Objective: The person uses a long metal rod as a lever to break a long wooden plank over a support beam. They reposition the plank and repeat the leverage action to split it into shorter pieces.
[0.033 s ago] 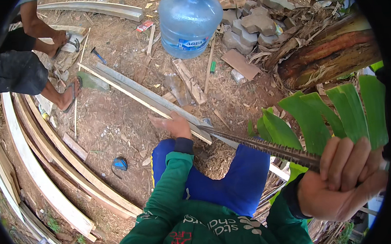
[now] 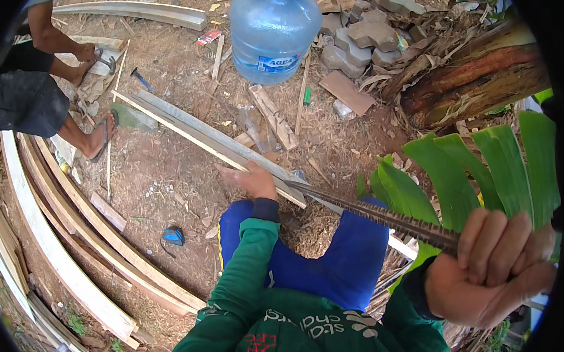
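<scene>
My left hand (image 2: 254, 180) grips a thin wooden strip (image 2: 186, 135) near its near end, with the thumb side stretched out to the left. The strip runs from the upper left toward my knees and lies along a longer grey board (image 2: 191, 122). My right hand (image 2: 494, 267) is closed around the grip end of a handsaw (image 2: 387, 213); the fingers hide the handle. Its toothed blade slants up and left, with the far end by the strip's near end, just right of my left hand. Whether the teeth touch the wood I cannot tell.
A large water jug (image 2: 276, 34) stands ahead, with paving blocks (image 2: 373, 33) beside it. Banana leaves (image 2: 450, 172) hang by the saw. Long boards (image 2: 72, 234) lie at left, near a blue tape measure (image 2: 173, 235). Another person's foot (image 2: 99, 141) is at upper left.
My right hand and the saw's grip end have dropped slightly. My left hand and the strip stay in place.
</scene>
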The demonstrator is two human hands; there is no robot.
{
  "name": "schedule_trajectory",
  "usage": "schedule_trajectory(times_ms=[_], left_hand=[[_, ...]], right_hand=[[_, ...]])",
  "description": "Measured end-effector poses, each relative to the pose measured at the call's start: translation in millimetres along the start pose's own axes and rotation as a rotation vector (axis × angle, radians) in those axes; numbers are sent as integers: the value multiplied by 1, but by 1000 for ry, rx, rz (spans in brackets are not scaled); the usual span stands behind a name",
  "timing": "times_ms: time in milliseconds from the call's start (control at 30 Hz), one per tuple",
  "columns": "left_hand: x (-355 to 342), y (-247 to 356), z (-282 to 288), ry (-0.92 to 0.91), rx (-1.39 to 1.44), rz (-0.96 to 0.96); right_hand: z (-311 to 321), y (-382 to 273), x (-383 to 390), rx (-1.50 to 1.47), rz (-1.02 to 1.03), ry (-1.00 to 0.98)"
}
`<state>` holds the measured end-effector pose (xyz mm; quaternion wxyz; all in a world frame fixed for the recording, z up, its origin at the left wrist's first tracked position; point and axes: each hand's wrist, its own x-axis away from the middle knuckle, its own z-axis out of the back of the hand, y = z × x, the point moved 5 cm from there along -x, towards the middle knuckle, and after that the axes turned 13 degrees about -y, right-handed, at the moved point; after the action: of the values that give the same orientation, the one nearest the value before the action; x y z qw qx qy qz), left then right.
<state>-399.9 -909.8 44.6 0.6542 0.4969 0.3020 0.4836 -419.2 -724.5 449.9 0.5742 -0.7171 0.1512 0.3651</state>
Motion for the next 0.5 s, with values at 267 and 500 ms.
schedule_trajectory(times_ms=[267, 500], left_hand=[[-10, -15, -8, -16, 146, 56], [-10, -13, -7, -53, 103, 23]], right_hand=[[-9, -42, 66, -108, 40, -34], [-3, -43, 65, -104, 68, -33]])
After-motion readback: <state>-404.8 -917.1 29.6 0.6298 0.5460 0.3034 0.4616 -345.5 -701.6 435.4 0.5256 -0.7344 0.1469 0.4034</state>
